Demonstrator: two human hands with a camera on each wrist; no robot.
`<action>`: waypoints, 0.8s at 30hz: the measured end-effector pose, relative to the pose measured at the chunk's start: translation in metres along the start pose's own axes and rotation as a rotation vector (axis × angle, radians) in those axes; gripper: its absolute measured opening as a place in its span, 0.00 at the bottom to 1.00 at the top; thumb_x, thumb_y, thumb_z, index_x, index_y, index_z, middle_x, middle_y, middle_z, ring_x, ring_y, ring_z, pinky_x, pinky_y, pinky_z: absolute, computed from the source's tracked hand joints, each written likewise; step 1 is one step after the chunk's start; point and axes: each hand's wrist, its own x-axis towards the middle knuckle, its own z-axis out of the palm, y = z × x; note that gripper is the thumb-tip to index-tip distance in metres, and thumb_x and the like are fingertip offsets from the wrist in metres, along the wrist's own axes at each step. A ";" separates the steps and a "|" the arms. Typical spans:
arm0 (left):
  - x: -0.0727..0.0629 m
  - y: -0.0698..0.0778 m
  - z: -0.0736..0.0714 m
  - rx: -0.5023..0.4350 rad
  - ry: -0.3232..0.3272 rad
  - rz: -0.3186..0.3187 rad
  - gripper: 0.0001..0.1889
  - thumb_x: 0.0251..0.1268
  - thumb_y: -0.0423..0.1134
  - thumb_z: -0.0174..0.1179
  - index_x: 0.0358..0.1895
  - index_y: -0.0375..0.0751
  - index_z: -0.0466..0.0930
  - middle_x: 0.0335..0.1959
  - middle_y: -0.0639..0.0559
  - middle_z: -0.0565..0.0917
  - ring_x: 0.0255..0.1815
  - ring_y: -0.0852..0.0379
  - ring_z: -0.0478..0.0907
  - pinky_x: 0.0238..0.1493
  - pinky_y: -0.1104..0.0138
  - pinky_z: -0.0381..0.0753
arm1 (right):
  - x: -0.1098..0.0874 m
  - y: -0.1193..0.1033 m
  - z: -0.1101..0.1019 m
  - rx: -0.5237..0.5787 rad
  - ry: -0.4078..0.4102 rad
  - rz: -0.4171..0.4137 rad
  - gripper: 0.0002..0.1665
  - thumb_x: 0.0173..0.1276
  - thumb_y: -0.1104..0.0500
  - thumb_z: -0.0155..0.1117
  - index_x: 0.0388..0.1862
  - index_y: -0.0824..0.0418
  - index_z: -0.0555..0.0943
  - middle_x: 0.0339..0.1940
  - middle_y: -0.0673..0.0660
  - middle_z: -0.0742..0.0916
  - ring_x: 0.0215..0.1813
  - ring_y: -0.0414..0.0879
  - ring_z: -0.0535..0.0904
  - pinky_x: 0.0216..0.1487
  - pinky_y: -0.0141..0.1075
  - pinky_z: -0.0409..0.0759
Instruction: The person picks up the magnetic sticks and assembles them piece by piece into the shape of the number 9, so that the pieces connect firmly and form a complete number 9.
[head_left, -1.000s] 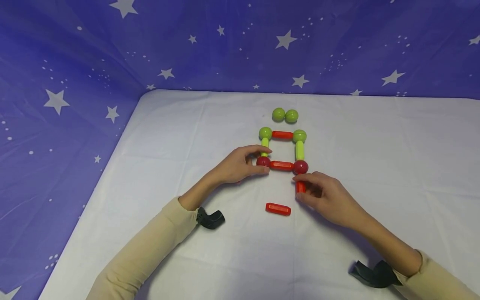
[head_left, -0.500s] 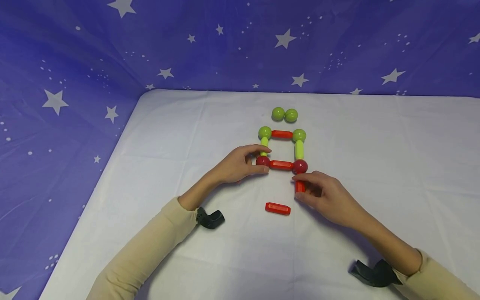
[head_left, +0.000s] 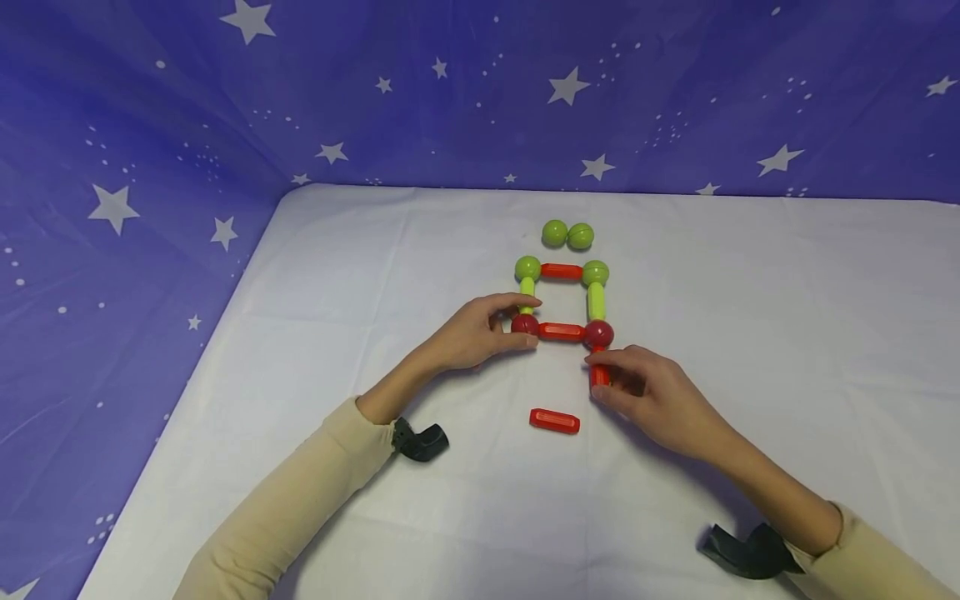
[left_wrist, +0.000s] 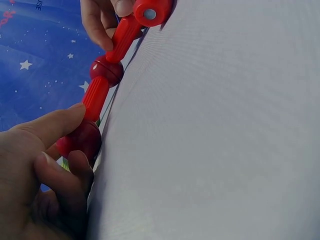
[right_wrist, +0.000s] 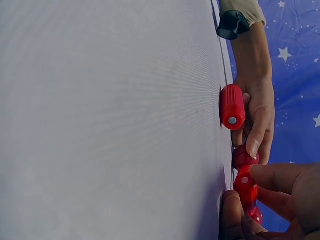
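Head view, left hand (head_left: 480, 332) partly hiding ball (head_left: 523, 324), right hand (head_left: 663, 402) partly hiding rod (head_left: 599, 374).

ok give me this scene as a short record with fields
left hand: holds glossy maroon ball, near left corner of square frame
right hand: pinches red ridged rod touching second maroon ball, near right corner
far corners: glossy green balls
lying apart: loose red rod, nearer the person; two green balls, side by side, beyond frame
surface: white cloth

"What's under the grip?"
"A white tablecloth (head_left: 450, 533), faintly creased."
"And beyond the grip?"
"A blue backdrop (head_left: 465, 137) printed with pale stars (head_left: 567, 86), reaching round to the left too."
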 end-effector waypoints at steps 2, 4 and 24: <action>0.000 0.000 0.000 -0.006 0.000 0.004 0.27 0.61 0.45 0.70 0.64 0.49 0.77 0.47 0.54 0.78 0.27 0.56 0.68 0.29 0.66 0.66 | 0.000 0.000 -0.001 -0.015 0.003 -0.009 0.23 0.61 0.64 0.74 0.56 0.60 0.83 0.37 0.50 0.82 0.36 0.45 0.75 0.35 0.33 0.77; 0.000 0.000 0.000 -0.011 -0.002 0.004 0.27 0.61 0.45 0.70 0.64 0.49 0.77 0.47 0.54 0.78 0.27 0.56 0.68 0.29 0.66 0.66 | 0.001 -0.001 -0.004 -0.034 0.018 -0.020 0.21 0.61 0.65 0.73 0.55 0.60 0.84 0.37 0.50 0.82 0.36 0.44 0.75 0.35 0.34 0.77; 0.000 0.000 0.000 -0.010 -0.006 0.007 0.27 0.61 0.45 0.70 0.64 0.49 0.77 0.48 0.54 0.78 0.25 0.56 0.68 0.29 0.66 0.68 | 0.095 0.017 -0.046 -0.011 0.280 -0.052 0.20 0.68 0.65 0.64 0.58 0.70 0.79 0.56 0.67 0.81 0.54 0.60 0.77 0.56 0.54 0.75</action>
